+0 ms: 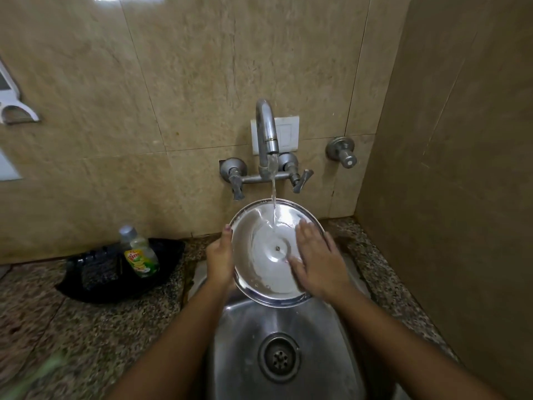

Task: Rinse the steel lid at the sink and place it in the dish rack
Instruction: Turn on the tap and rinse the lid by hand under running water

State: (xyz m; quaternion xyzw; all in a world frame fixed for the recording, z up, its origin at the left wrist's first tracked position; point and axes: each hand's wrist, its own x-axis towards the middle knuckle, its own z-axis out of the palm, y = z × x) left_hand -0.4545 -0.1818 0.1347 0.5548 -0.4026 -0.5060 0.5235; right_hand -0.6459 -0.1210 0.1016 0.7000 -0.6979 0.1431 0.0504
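Steel lid [269, 249], round and shiny, held tilted above the sink [288, 327] with its inner face toward the camera; a small rivet sits at its centre. Water runs from the tap [266, 131] in a thin stream and lands on the upper part of the lid, spreading over the wet surface.

Left hand [220, 259] grips the lid's left rim, thumb on the front edge, fingers hidden behind. Right hand [315, 259] lies open and flat on the lid's right side, fingers spread across the inner face, palm over the rim. Fingertips slightly blurred.

The sink basin is stainless, with a round drain [279, 357] below the lid. Two tap handles flank the spout on the wall; a separate valve knob [341, 153] sits further right. A white switch plate [284, 134] is behind the spout.

On the speckled stone counter [95, 327] left of the sink, a black tray [86, 284] holds a dish soap bottle [140, 252], leaning, with a dark scrubber beside it. Beige tiled wall behind. Dish rack not in view.
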